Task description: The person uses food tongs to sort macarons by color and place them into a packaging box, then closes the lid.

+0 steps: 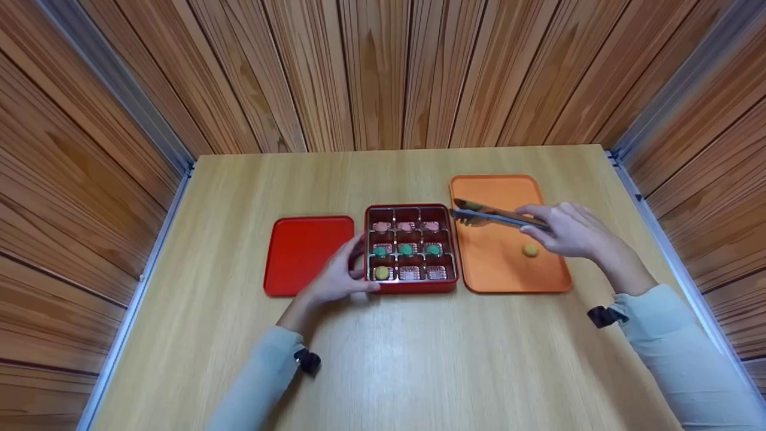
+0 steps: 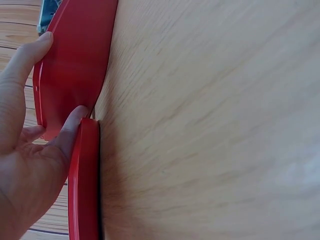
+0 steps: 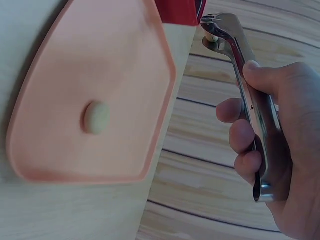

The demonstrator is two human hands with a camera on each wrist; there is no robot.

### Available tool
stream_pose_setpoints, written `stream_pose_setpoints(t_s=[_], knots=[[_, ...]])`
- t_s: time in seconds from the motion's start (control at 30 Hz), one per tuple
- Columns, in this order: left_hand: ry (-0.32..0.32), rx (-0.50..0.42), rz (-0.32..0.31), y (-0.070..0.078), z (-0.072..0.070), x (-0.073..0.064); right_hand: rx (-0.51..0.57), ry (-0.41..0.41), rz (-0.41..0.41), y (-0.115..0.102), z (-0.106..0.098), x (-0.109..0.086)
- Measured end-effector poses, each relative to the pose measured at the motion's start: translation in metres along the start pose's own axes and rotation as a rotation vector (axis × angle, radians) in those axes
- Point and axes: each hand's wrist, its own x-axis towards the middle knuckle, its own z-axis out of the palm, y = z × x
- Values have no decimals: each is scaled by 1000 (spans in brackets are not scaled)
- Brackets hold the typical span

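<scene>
My left hand (image 1: 338, 276) grips the near left corner of a red box (image 1: 413, 288), thumb at its front and fingers along its side. Inside, a divided tray holds pink pieces (image 1: 406, 226) in the far row, green pieces (image 1: 407, 249) in the middle row, and a yellow ball (image 1: 382, 273) at near left. My right hand (image 1: 568, 230) holds metal tongs (image 1: 502, 216) over the orange tray's left part, their tips by the box's right rim. A small pale ball (image 3: 210, 37) sits between the tong tips in the right wrist view.
A red lid (image 1: 308, 251) lies flat left of the box, partly behind my left hand. The orange tray (image 1: 508, 275) lies close on the right, bearing another yellow ball (image 1: 530, 250). Wood-patterned walls (image 1: 383, 72) enclose the table's back and sides.
</scene>
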Motion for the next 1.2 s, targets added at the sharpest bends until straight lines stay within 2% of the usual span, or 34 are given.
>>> stream_pose_setpoints(t_s=[0.47, 0.77, 0.93, 1.2], knots=[[2, 7, -6, 0, 0, -2, 39, -47, -18, -31, 9, 8], [-6, -21, 7, -1, 0, -1, -8, -14, -137, -47, 23, 15], [0, -12, 15, -1, 0, 0, -13, -39, -151, -56, 28, 18], [-30, -68, 33, -2, -1, 0, -53, -44, -208, -71, 34, 19]])
